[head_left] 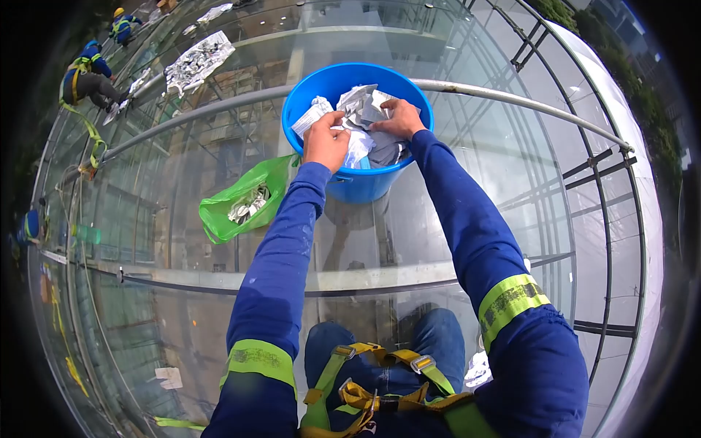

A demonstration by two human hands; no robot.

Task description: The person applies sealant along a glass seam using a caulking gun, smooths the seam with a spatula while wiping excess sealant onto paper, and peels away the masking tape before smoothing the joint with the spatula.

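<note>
A blue bucket (358, 188) stands in front of me, filled with crumpled sheets of printed paper (358, 106) that look like newspaper. My left hand (326, 142) is over the bucket's near left side, its fingers curled on a paper sheet (310, 117). On the right, my right hand (399, 119) reaches over the rim and pinches another piece of the paper. Parts of the fingertips are hidden among the sheets. Just left of the bucket lies an open green plastic bag (219, 212) with small grey-white scraps (249, 204) inside.
I am on a glass surface (438, 248) crossed by metal bars, with a curved pipe (511, 100) passing behind the bucket. Two workers in harnesses (86, 73) are at the upper left, near a sheet heaped with scraps (201, 62). Ropes and a green strap (95, 139) run along the left.
</note>
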